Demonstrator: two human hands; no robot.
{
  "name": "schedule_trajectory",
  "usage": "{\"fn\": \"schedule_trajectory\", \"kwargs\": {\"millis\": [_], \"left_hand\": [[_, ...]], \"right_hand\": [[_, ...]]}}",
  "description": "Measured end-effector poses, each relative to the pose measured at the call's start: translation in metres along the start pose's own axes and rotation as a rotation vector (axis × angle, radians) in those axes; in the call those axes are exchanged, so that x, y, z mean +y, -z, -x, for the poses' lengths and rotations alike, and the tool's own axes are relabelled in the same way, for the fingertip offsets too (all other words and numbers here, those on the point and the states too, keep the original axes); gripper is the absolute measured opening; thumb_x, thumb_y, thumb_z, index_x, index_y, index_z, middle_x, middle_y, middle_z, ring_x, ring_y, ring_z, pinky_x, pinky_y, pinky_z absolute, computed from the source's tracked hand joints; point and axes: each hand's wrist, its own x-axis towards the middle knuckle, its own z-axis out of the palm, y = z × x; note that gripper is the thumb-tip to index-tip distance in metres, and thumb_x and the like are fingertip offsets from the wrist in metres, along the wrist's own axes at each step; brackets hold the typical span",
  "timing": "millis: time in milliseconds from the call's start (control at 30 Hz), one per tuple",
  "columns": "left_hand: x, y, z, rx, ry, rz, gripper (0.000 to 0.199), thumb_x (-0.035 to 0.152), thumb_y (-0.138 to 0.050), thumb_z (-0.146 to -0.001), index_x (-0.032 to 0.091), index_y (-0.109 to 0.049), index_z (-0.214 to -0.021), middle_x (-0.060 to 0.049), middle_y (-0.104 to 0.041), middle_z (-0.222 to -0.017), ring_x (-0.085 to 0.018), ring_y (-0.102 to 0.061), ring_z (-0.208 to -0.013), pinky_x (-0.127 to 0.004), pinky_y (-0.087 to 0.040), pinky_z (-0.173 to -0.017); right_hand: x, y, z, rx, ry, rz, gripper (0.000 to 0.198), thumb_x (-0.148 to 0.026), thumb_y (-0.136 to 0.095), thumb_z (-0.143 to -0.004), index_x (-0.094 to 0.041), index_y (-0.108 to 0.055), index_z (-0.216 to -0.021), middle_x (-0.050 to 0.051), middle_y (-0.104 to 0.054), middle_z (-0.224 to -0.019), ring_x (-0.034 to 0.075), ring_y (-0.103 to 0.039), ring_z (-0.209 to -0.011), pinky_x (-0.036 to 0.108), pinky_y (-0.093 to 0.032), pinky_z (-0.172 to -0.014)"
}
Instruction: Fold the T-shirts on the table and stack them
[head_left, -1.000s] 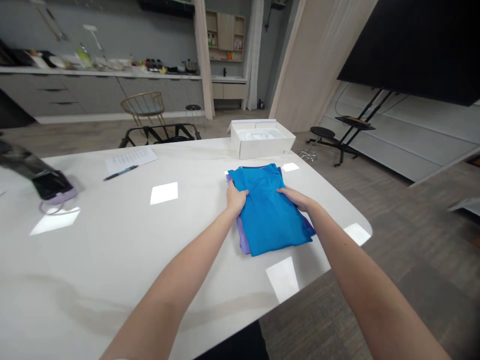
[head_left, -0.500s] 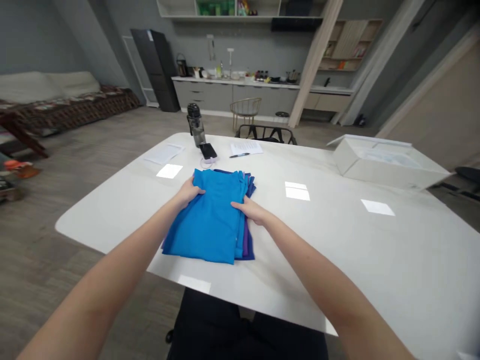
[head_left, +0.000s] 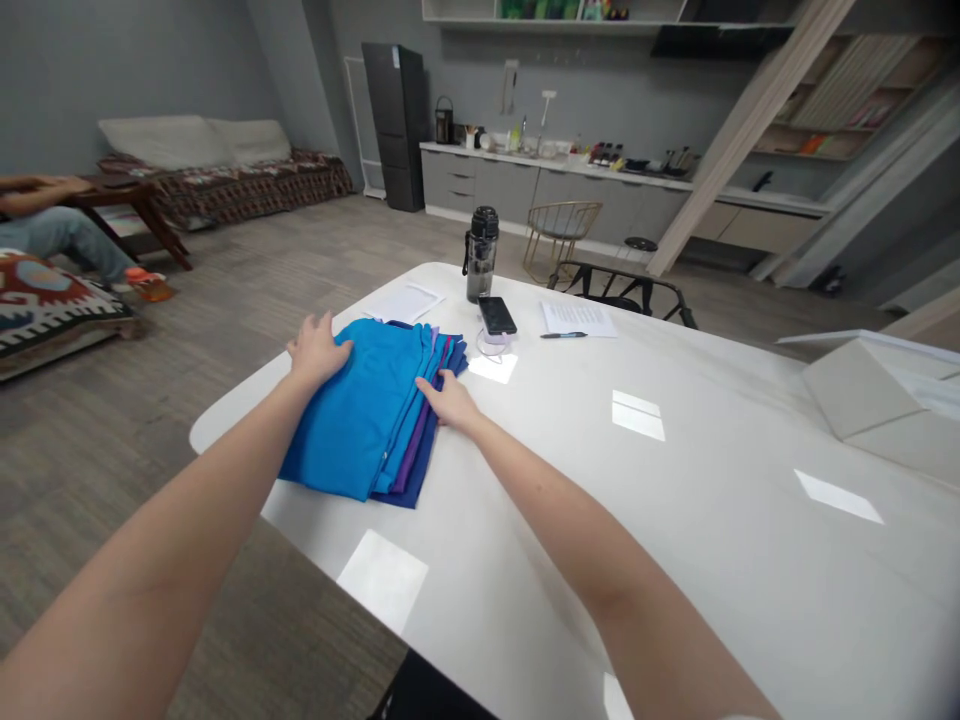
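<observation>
A stack of folded clothes (head_left: 352,410) lies on the white table near its left end. Bright blue cloth is on top, with purple and dark blue layers showing along the right side. My left hand (head_left: 319,352) is at the stack's far left edge, its fingers apart and the thumb over the blue cloth. On the right edge, my right hand (head_left: 451,402) grips the layers, thumb on top; its other fingers are partly hidden.
Behind the stack are a sheet of paper (head_left: 405,302), a black phone (head_left: 497,316), a bottle (head_left: 481,255), a pen (head_left: 564,335) and a printed page (head_left: 592,320). A white box (head_left: 885,390) stands at the right. A person (head_left: 60,235) sits at far left.
The stack has slid left across the table with both hands, away from the phone and closer to the left edge. My left hand's fingers have loosened. The view has turned left.
</observation>
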Motion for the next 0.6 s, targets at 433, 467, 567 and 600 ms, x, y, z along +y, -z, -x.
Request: {"fn": "schedule_trajectory", "kwargs": {"millis": [433, 467, 567, 600], "left_hand": [[0.082, -0.009, 0.048, -0.034, -0.227, -0.202, 0.030, 0.026, -0.039, -0.097, 0.016, -0.066, -0.106, -0.019, -0.067, -0.122, -0.035, -0.062, -0.113, -0.049, -0.045, -0.099], [0.093, -0.005, 0.057, -0.008, -0.262, -0.145, 0.029, 0.026, -0.039, -0.098, 0.018, -0.065, -0.106, -0.018, -0.067, -0.121, -0.034, -0.061, -0.115, -0.046, -0.045, -0.099], [0.143, 0.002, 0.101, 0.007, -0.453, 0.105, 0.026, 0.029, -0.040, -0.099, 0.021, -0.064, -0.099, -0.012, -0.067, -0.111, -0.028, -0.061, -0.112, -0.039, -0.046, -0.100], [0.165, 0.004, 0.121, -0.018, -0.527, 0.211, 0.024, 0.030, -0.041, -0.099, 0.022, -0.063, -0.097, -0.010, -0.068, -0.107, -0.026, -0.062, -0.108, -0.037, -0.047, -0.099]], "right_hand": [[0.040, 0.112, 0.098, 0.074, -0.055, -0.014, 0.016, -0.030, -0.062, -0.093, -0.019, -0.068, -0.086, 0.001, -0.070, -0.078, 0.012, -0.060, -0.059, 0.024, -0.048, -0.060], [0.042, 0.120, 0.109, 0.077, -0.055, -0.017, 0.016, -0.031, -0.061, -0.093, -0.019, -0.068, -0.085, 0.001, -0.070, -0.078, 0.011, -0.060, -0.059, 0.024, -0.049, -0.060], [0.046, 0.144, 0.142, 0.088, -0.029, -0.039, 0.017, -0.035, -0.065, -0.092, -0.019, -0.070, -0.096, 0.001, -0.069, -0.081, 0.011, -0.060, -0.058, 0.025, -0.049, -0.061], [0.046, 0.152, 0.153, 0.094, -0.011, -0.055, 0.025, -0.037, -0.069, -0.089, -0.021, -0.069, -0.108, 0.000, -0.069, -0.086, 0.010, -0.059, -0.058, 0.025, -0.050, -0.061]]}}
